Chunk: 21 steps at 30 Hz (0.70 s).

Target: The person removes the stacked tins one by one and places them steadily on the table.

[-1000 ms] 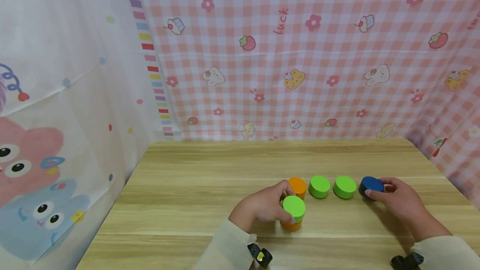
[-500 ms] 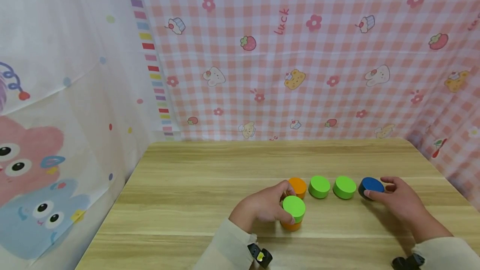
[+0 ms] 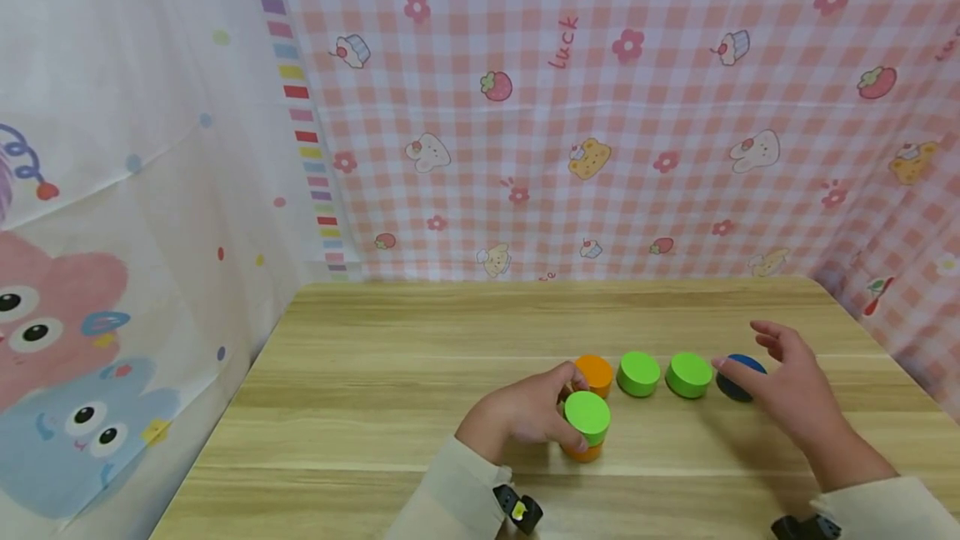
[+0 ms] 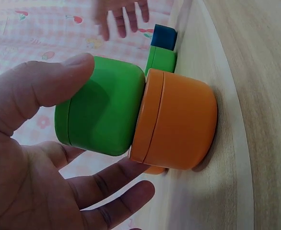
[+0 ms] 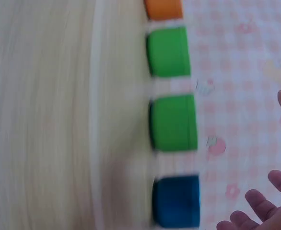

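From the head view we look forward and down over the table (image 3: 390, 373), far enough back to take in both hands, the whole row of blocks and the checked cloth (image 3: 600, 107) behind. The left wrist view sits very close at table height, rolled on its side (the tabletop runs up the right edge), and faces along the row past the green block (image 4: 99, 108) stacked on an orange one (image 4: 179, 127). The right wrist view, also turned sideways and blurred, looks from near above across the row. All three share the blue block (image 3: 738, 365) (image 4: 163, 36) (image 5: 176, 201) and its green neighbour (image 3: 690, 373) (image 4: 162, 60) (image 5: 173, 122).
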Each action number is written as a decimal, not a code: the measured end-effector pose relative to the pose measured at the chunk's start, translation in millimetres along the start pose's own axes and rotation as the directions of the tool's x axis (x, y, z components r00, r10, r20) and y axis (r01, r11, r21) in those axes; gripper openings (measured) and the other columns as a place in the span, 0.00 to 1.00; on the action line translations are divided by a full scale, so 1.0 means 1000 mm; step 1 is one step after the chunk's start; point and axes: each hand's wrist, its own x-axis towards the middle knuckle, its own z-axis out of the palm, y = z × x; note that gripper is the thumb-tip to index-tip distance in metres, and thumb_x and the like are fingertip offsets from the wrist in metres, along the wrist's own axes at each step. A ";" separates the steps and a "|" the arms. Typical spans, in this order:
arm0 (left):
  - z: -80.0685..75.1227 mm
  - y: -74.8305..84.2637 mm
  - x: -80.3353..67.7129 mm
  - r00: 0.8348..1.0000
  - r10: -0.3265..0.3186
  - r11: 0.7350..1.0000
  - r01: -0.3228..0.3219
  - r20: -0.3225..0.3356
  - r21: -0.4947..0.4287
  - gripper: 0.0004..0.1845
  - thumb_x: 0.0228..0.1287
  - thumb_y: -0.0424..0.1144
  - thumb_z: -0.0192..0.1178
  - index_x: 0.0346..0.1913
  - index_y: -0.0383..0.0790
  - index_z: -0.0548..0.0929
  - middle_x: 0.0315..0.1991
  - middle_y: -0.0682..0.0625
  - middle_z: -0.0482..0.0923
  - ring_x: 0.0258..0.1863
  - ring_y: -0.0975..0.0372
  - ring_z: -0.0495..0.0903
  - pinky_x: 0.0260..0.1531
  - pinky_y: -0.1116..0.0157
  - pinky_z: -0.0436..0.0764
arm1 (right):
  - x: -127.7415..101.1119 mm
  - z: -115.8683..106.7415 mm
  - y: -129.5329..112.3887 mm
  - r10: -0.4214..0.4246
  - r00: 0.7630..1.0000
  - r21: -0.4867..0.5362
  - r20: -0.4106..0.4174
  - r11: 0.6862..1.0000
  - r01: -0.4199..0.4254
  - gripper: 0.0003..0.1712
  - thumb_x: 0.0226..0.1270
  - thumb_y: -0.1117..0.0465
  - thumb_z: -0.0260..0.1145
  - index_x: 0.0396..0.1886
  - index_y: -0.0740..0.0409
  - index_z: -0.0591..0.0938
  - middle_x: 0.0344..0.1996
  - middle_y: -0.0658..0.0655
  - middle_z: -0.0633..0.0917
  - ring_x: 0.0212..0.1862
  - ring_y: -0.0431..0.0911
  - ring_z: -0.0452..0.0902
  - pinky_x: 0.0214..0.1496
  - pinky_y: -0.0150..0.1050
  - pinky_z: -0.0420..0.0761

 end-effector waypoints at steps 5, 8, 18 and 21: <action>0.001 -0.002 0.000 1.000 -0.023 1.000 0.023 0.002 0.012 0.32 0.52 0.34 0.81 0.56 0.52 0.73 0.50 0.53 0.78 0.49 0.62 0.77 0.62 0.59 0.74 | -0.011 0.018 -0.020 -0.082 0.997 0.033 0.010 0.996 0.081 0.51 0.73 0.47 0.72 0.81 0.69 0.57 0.76 0.79 0.61 0.76 0.77 0.53 0.68 0.77 0.63; 0.002 -0.003 0.000 0.999 -0.042 0.998 0.042 -0.002 0.042 0.33 0.51 0.34 0.82 0.57 0.52 0.74 0.51 0.53 0.79 0.50 0.61 0.78 0.64 0.57 0.74 | -0.019 0.030 -0.032 -0.123 0.992 0.044 0.030 0.992 0.122 0.47 0.72 0.51 0.73 0.79 0.68 0.61 0.76 0.77 0.63 0.77 0.75 0.55 0.68 0.75 0.65; 0.006 -0.008 0.006 0.998 -0.051 0.990 0.054 -0.029 0.131 0.35 0.50 0.34 0.83 0.59 0.53 0.76 0.51 0.54 0.82 0.50 0.62 0.80 0.62 0.57 0.77 | -0.036 0.058 -0.059 -0.192 0.975 0.076 0.110 0.980 0.185 0.40 0.70 0.52 0.75 0.73 0.65 0.70 0.73 0.68 0.69 0.75 0.67 0.61 0.70 0.72 0.66; 0.007 -0.010 0.007 0.998 -0.055 0.989 0.059 -0.035 0.136 0.35 0.49 0.34 0.83 0.59 0.53 0.77 0.50 0.55 0.82 0.49 0.62 0.80 0.61 0.56 0.77 | -0.040 0.064 -0.064 -0.203 0.971 0.081 0.129 0.978 0.194 0.38 0.70 0.51 0.75 0.71 0.63 0.72 0.73 0.68 0.69 0.74 0.66 0.63 0.70 0.71 0.69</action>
